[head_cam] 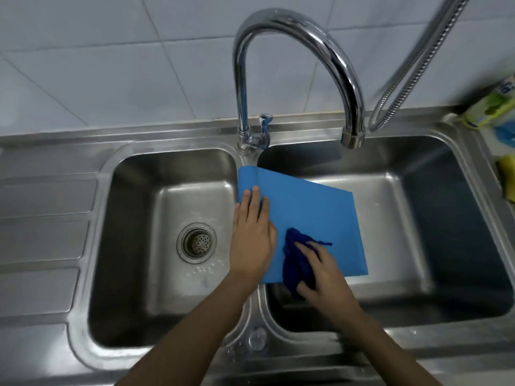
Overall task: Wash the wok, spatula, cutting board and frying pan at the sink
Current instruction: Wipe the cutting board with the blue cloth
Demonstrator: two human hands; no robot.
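Cutting board (309, 207): blue, laid across the divider and over the right basin of the sink (167, 324).
Left hand (252, 235): pressed flat on the board's left edge, fingers straight.
Right hand (323, 271): clamped on a dark blue cloth (292, 263), pressed to the board.

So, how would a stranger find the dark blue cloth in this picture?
Start at the double steel sink. A light blue cutting board slants over its right basin. The cloth lies crumpled on it under the right hand, far darker than the board.
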